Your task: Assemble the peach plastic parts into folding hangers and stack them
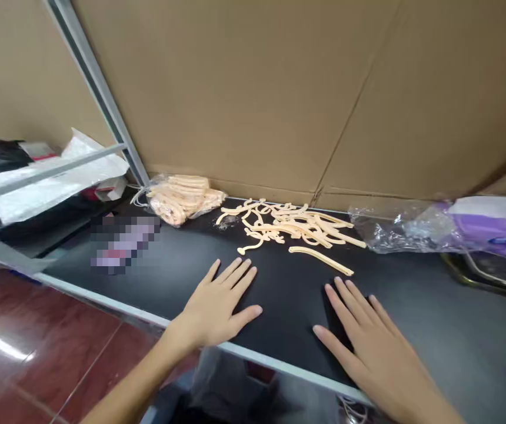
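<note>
My left hand (220, 303) is spread out over the black tabletop (279, 324) near its front edge, with nothing in it. To the right, my right hand (368, 335) is also open, fingers apart and empty. Beyond both hands lies a loose pile of pale yellow strips (297, 227), some straight and some curled. One separate straight strip (321, 260) rests just past my right fingertips, not touched by them. Behind and left of the pile, a clear plastic bag (185, 197) holds more strips of the same colour.
A purple package in clear plastic (491, 232) lies at the right, beside a bent metal tube (495, 280). A blurred-out purplish object (125, 244) is at the left. White and black bags (59, 182) sit beyond the grey metal frame (98, 88). Cardboard (257, 88) walls the back.
</note>
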### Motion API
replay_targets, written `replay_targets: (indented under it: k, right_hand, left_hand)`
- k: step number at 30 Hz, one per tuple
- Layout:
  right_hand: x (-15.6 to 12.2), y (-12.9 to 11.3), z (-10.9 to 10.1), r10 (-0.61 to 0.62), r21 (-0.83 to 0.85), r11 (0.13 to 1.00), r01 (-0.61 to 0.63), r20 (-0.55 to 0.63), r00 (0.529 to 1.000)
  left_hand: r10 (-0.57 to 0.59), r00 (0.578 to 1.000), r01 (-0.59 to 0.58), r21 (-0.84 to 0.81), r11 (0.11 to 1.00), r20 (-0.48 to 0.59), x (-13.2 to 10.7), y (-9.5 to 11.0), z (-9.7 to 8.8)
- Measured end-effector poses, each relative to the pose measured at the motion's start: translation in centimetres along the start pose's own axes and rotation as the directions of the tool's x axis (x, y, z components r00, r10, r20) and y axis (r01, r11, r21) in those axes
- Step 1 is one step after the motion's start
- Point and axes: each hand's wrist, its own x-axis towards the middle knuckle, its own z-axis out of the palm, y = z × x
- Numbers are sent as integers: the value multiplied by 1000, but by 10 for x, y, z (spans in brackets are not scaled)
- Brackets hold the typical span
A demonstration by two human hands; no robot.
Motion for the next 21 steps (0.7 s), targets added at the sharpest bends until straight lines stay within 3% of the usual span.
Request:
replay_targets:
  k: [21]
  right_hand:
    - [-4, 4, 5, -33, -8, 999, 33, -71, 997]
  left_hand:
    - [8, 998, -8, 0, 1000, -56, 0, 0, -1]
